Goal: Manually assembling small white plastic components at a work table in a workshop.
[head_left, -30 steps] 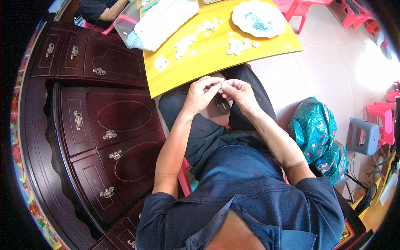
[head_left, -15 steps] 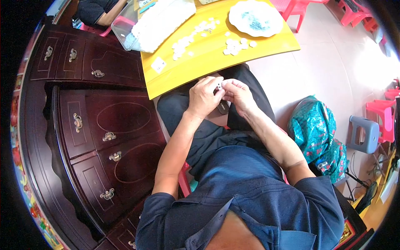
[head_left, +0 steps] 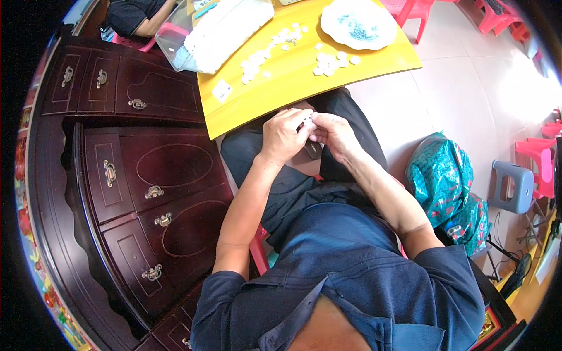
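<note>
We are seeing a dark wooden cabinet running along the left; the left forearm swinging wide could be knocking it and jolting the work, which we are judging a slight risk. Ahead, a yellow table is ending before the hands, and we are reckoning that gap the main danger: a thing slipping there would be missing the tabletop and dropping toward the floor. On the table, a clear bin is holding a white mass, and a white scalloped plate is bearing blue-green bits; a knee bumping the table from beneath could be spilling them.

The left hand and the right hand are meeting fingertip to fingertip over the space between the knees. Loose white pieces are lying in groups on the table; a wrist brushing the nearer ones could be pushing them over the edge.

Last, a small white piece is sitting between the fingertips, both hands pinching it. We are unable to tell how firmly; uneven thumb pressure could be flicking it loose.
</note>
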`<state>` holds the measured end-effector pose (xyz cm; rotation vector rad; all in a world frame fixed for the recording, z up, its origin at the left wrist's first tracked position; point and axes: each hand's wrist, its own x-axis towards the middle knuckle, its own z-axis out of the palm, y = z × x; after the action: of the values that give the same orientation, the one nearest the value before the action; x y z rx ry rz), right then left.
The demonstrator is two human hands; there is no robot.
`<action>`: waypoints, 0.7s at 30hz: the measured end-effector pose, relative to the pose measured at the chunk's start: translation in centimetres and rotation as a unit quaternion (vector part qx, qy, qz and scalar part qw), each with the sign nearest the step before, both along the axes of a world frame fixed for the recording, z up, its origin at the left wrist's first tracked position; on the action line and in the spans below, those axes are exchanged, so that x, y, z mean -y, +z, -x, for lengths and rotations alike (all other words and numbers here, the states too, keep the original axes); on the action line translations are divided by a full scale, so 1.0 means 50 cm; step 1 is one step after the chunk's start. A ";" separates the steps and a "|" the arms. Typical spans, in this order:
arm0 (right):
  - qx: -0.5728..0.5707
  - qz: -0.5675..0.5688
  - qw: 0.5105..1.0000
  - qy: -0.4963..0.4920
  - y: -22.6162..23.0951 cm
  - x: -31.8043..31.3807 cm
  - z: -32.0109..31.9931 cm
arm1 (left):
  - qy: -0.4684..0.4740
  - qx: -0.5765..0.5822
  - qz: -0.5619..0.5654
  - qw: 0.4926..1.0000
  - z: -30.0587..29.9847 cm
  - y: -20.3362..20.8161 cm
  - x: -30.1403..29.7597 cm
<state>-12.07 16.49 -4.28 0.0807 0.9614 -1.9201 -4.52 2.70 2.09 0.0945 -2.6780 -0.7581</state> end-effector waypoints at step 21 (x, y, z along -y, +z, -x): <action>0.069 0.052 0.996 -0.009 -0.003 0.002 0.010 | -0.024 0.011 -0.036 0.999 0.022 -0.011 -0.006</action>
<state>-12.60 16.38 -4.43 0.1607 0.7708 -1.9510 -5.62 3.01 1.56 0.0580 -2.6826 -0.8721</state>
